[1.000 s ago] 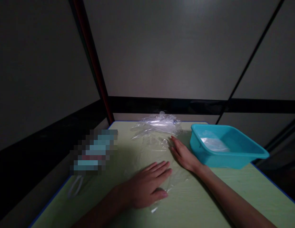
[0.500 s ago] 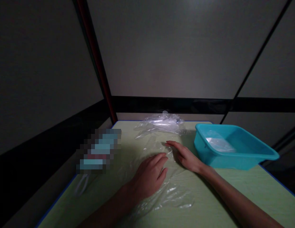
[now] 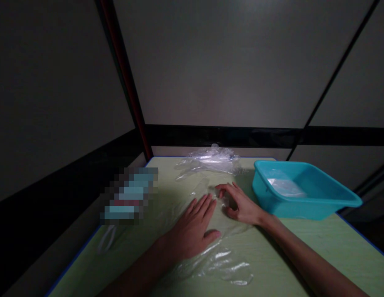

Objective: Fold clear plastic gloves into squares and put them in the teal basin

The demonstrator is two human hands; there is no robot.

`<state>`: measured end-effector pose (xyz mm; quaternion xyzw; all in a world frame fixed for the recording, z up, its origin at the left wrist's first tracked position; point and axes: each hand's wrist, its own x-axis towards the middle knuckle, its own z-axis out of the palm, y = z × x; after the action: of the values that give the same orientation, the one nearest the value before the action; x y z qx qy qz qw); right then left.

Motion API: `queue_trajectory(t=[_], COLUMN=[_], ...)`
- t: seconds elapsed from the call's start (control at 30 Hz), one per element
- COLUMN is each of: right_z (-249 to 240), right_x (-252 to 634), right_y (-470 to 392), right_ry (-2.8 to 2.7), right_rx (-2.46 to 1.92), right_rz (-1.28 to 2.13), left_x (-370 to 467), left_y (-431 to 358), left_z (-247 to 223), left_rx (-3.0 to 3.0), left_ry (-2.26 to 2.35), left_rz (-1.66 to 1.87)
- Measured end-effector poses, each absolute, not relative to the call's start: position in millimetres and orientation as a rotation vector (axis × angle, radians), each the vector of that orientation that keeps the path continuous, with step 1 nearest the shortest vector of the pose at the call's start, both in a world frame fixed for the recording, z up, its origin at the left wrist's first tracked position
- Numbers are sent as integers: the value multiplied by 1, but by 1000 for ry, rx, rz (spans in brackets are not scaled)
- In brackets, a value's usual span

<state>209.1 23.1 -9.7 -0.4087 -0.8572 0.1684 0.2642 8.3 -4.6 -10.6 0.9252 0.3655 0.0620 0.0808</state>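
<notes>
While pressing on the clear plastic film (image 3: 231,264) with the left hand (image 3: 195,231), lay the palm broad and even so as not to bunch it. Found spread loosely on the counter (image 3: 334,243), under and around the left hand, with glossy creases gathered near the thumb on the near side. Record the left grip as released: flat, with fingers nearly together and thumb spread, grasping nothing. Record the right hand (image 3: 237,202) as arched at the film's far right part, with fingers curled and thumb apart. Released too, by appearance; cannot tell whether touching the film or only poised over it.

Recommended, as a judgement: anchor with the left palm and stroke outward with the right hand, lightly, from middle to edge. Avoid scraping with curled fingertips; liable to snag or stretch so thin a material. Treat the near creases separately, probably best drawn out sideways rather than pushed under the wrist. Lift either hand slowly, in case of cling.

Allow for the turquoise basin (image 3: 303,209), just beside the right wrist, with a pale sheet (image 3: 286,187) inside. Leave undisturbed the heap of clear plastic (image 3: 210,161) at the far edge. Note also, at left, a pixelated item (image 3: 130,194) with a white loop (image 3: 101,244); not identifiable.
</notes>
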Motion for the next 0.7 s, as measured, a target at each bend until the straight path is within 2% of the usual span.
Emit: queue_trajectory(t=[0.23,0.5,0.7], right_z=[-6,-11,-4], right_x=[208,207,208], right_y=[23,26,21], right_ry=[-2313,-2030,-2053], right_rx=[-1169,-1395,-1445], right_rz=[256,336,-38], left_x=[8,8,7], left_y=[-5,-6,-6], left_z=[-8,-4,-4], left_rx=[2731,2709,2729], left_ry=[1115,1108,1098], left_rz=[147,149,147])
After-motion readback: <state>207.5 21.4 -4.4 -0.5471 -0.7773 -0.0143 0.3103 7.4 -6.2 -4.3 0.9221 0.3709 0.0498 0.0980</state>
